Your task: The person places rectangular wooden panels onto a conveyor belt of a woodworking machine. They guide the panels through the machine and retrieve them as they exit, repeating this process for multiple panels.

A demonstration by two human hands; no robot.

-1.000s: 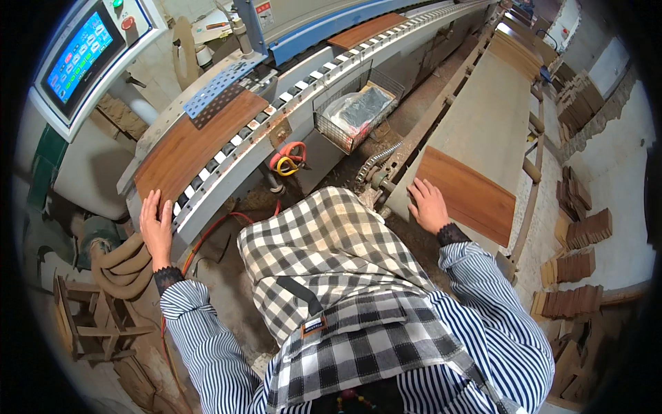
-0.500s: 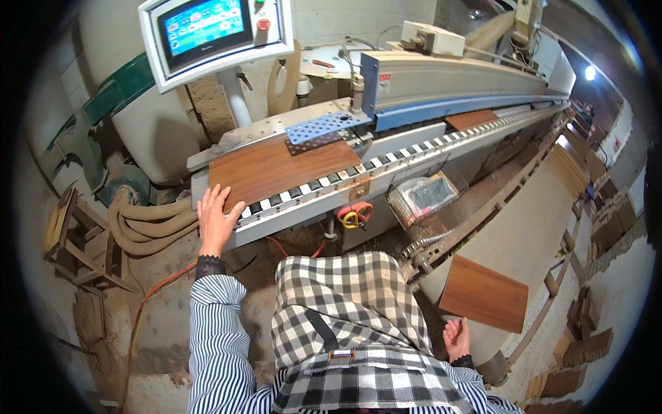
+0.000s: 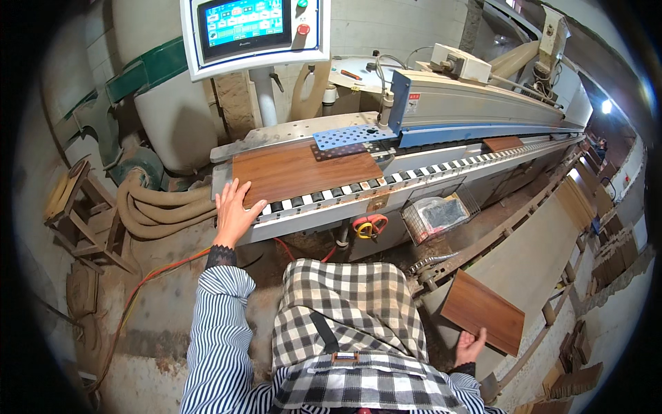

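Observation:
My left hand (image 3: 236, 212) lies with fingers spread on the near left corner of a brown wood-grain board (image 3: 296, 172). That board rests flat on the roller track (image 3: 331, 195) of a long machine, its far right part under a blue perforated plate (image 3: 352, 136). Low on the right, my right hand (image 3: 470, 346) has its fingers curled at the near edge of a smaller wood-grain board (image 3: 483, 310). This smaller board lies over a grey conveyor belt (image 3: 507, 259); the hand partly hides where its fingers meet the edge.
A control screen (image 3: 245, 27) stands above the machine's left end. Farther along the track lies another brown board (image 3: 502, 143). A wire basket (image 3: 441, 212) and red-and-yellow handled tool (image 3: 369, 226) hang at its front. Thick hoses (image 3: 162, 207) and a wooden stool (image 3: 86, 214) are left.
My right hand has come onto the smaller board's edge, and that board has turned slightly. My left hand stays on the larger board. The view has shifted leftward.

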